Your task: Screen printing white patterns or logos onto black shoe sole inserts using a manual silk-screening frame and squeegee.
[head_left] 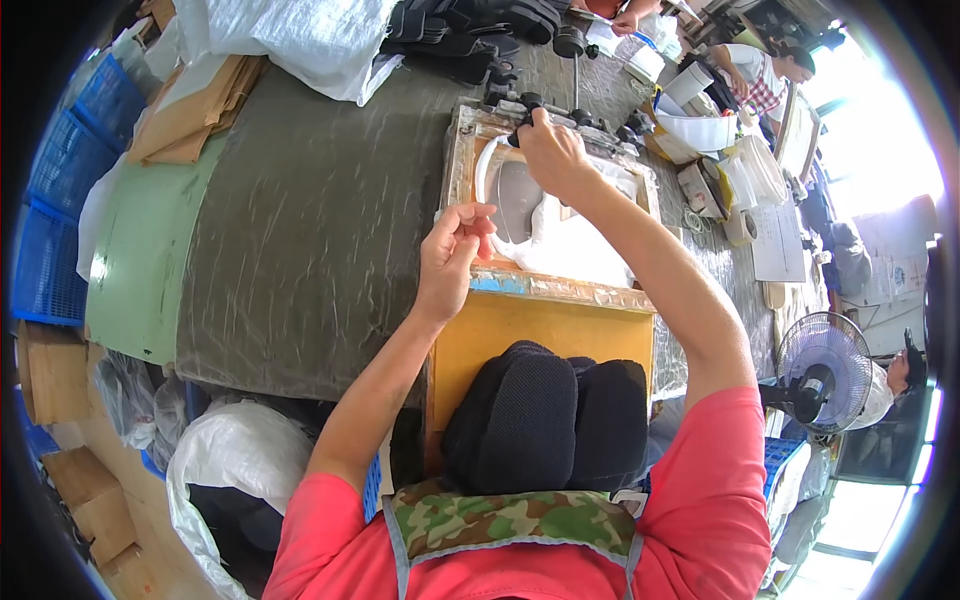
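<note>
Above centre, the right hand [556,158] curls by a black knob [531,101] on the wooden frame [560,287], its grip unclear; the left hand [455,258], loosely half-curled, hovers at the frame's left edge.

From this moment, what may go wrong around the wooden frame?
The right hand is beside a black knob at the far edge of the wooden frame, and might get pinched. The left hand, close to the white material, might smear it if wet. The black pads near the camouflage apron might be knocked.
</note>
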Action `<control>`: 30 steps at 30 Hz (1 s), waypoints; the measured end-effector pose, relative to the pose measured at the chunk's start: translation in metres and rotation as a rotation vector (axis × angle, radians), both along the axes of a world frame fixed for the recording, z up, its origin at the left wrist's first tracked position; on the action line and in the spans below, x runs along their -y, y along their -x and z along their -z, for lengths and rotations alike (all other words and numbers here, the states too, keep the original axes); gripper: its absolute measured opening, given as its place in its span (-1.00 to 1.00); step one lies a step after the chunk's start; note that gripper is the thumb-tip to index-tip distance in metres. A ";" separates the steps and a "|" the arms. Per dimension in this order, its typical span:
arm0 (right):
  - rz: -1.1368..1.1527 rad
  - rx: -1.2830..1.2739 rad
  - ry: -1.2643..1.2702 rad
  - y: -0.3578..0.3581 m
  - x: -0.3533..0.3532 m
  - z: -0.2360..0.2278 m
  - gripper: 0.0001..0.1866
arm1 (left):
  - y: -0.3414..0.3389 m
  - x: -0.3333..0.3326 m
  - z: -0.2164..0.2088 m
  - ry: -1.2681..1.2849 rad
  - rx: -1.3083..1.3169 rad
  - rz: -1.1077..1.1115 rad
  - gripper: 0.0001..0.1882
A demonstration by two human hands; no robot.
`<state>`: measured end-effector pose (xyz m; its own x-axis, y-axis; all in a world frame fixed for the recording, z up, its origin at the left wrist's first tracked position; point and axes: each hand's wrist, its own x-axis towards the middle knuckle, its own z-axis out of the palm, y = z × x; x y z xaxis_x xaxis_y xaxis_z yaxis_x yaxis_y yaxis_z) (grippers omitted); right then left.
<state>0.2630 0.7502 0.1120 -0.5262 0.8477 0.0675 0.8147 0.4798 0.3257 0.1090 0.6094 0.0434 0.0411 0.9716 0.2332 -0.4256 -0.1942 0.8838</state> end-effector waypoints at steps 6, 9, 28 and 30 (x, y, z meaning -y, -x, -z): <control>0.014 -0.031 -0.061 -0.034 -0.013 0.016 -0.87 | -0.002 -0.001 -0.003 -0.008 0.013 0.008 -0.61; 0.081 0.067 -0.096 -0.033 -0.018 0.026 -0.85 | -0.002 -0.001 -0.001 -0.002 0.004 0.003 -0.60; 0.851 0.432 0.361 0.034 -0.079 0.044 -0.89 | 0.006 -0.001 0.002 -0.005 -0.162 0.033 -0.42; 0.858 0.348 0.394 0.017 -0.089 0.036 -0.82 | -0.003 -0.002 -0.002 0.003 -0.074 0.069 -0.41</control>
